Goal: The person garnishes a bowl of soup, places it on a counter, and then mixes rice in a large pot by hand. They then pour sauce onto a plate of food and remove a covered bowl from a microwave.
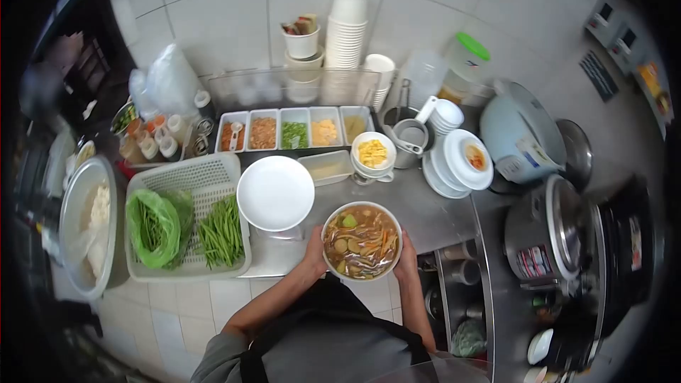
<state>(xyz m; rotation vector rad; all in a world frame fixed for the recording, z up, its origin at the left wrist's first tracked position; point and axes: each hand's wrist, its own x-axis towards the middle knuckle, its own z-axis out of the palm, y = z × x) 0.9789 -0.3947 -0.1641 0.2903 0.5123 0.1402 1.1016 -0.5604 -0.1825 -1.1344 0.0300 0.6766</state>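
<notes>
A white bowl of brown soup [362, 241] with vegetables, noodles and a lime piece is held over the front edge of the steel counter [433, 209]. My left hand [314, 252] grips its left rim and my right hand [407, 255] grips its right rim. Just left of the bowl stands an empty white plate [275, 193] on a stand.
A white basket [206, 177] holds green beans [222, 230] and a green bag [151, 227]. Behind are a row of topping trays [294, 130], a bowl of yellow food [373, 154], stacked plates [464, 163], stacked cups [347, 28], rice cookers [521, 131] and a steel pot [550, 237] at right.
</notes>
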